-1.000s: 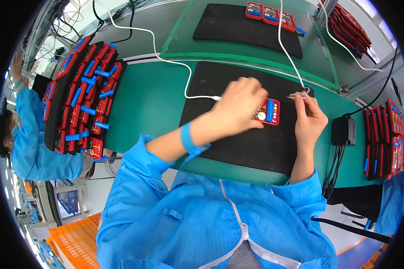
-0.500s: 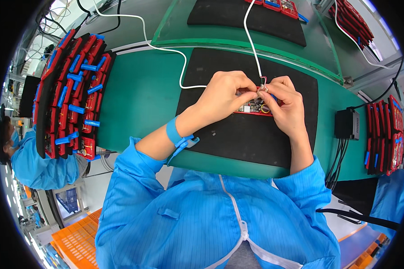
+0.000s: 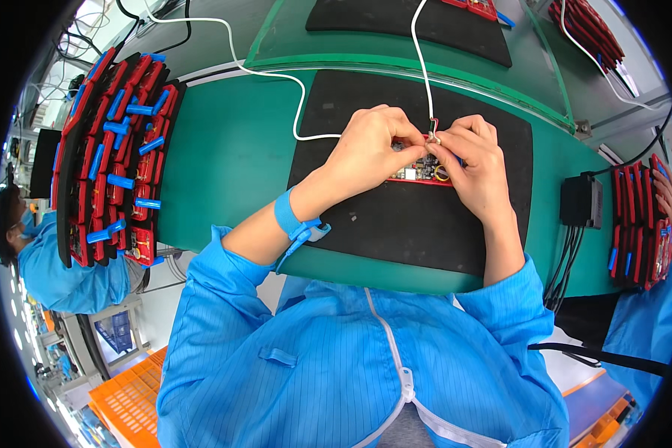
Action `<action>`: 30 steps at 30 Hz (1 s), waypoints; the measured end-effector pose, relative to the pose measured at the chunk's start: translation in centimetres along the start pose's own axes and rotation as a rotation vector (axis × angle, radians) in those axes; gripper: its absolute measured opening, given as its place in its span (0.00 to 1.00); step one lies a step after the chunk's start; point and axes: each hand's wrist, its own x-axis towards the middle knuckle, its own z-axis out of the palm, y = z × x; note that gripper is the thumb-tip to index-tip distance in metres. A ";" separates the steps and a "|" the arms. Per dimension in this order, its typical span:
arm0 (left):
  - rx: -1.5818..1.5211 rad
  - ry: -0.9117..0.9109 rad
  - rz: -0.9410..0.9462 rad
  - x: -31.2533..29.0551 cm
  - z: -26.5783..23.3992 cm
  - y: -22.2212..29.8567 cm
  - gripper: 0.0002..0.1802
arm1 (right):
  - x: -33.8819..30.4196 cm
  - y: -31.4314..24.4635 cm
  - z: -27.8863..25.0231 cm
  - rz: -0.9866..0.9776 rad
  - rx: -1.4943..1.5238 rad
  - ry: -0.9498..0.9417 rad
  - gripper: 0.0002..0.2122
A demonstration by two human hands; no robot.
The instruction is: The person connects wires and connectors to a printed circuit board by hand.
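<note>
While the right hand [image 3: 476, 160] pinches a cable [image 3: 426, 82], what the left hand [image 3: 377, 142] pinches is hidden. Upper centre, a board [image 3: 411, 174] partly shows.

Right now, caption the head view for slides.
Left hand, right hand and white cable meet at a circuit board.

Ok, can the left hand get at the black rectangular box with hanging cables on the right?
Probably not directly: the right hand, at the hanging white cable's end, is between the left hand and the black box.

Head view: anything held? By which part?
The right hand pinches the white cable by its lower, wired end. The left hand meets it there; what it grips is hidden.
</note>
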 end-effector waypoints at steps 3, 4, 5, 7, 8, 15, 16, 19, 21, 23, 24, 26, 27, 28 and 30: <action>0.008 0.002 0.007 0.0 0.0 -0.1 0.05 | 0.0 0.0 0.1 0.025 0.027 -0.006 0.05; 0.008 0.000 0.006 -0.1 0.0 -0.1 0.05 | 0.0 0.0 0.1 0.027 0.027 -0.006 0.05; 0.013 -0.007 -0.003 -0.1 0.0 0.0 0.05 | -0.1 0.1 0.2 0.024 0.032 -0.002 0.05; 0.018 -0.017 -0.013 -0.2 0.0 -0.1 0.05 | -0.1 0.1 0.2 0.023 0.037 0.002 0.05; 0.016 -0.013 -0.007 -0.2 0.1 -0.2 0.04 | -0.1 0.0 0.3 0.024 0.031 0.002 0.05; 0.041 0.024 0.052 -0.3 0.4 -0.5 0.03 | -0.1 0.0 0.2 0.022 0.016 0.006 0.05; 0.039 0.021 0.050 -0.3 0.4 -0.6 0.03 | -0.1 0.0 0.2 0.025 0.017 0.006 0.05; 0.041 0.013 0.052 -0.2 0.3 -0.7 0.04 | -0.1 0.1 0.3 0.027 0.025 0.006 0.05; 0.034 0.000 0.037 -0.2 0.2 -0.5 0.04 | -0.1 0.0 0.3 0.027 0.019 0.006 0.05; 0.039 -0.001 0.022 -0.1 0.3 -0.5 0.04 | -0.1 0.0 0.3 0.026 0.019 0.008 0.05; 0.044 -0.001 0.008 -0.1 0.4 -0.5 0.04 | -0.1 0.0 0.3 0.024 0.018 0.011 0.05; 0.049 0.001 0.006 -0.1 0.4 -0.5 0.04 | -0.1 0.0 0.3 0.026 0.012 0.009 0.05; 0.054 0.004 0.005 -0.1 0.4 -0.5 0.04 | -0.1 0.0 0.3 0.027 0.005 0.008 0.05; 0.054 0.002 0.004 -0.1 0.5 -0.6 0.04 | -0.1 0.0 0.3 0.029 0.006 0.009 0.05; 0.034 0.015 0.030 0.0 0.6 -0.6 0.04 | -0.1 0.1 0.2 0.023 0.005 0.010 0.05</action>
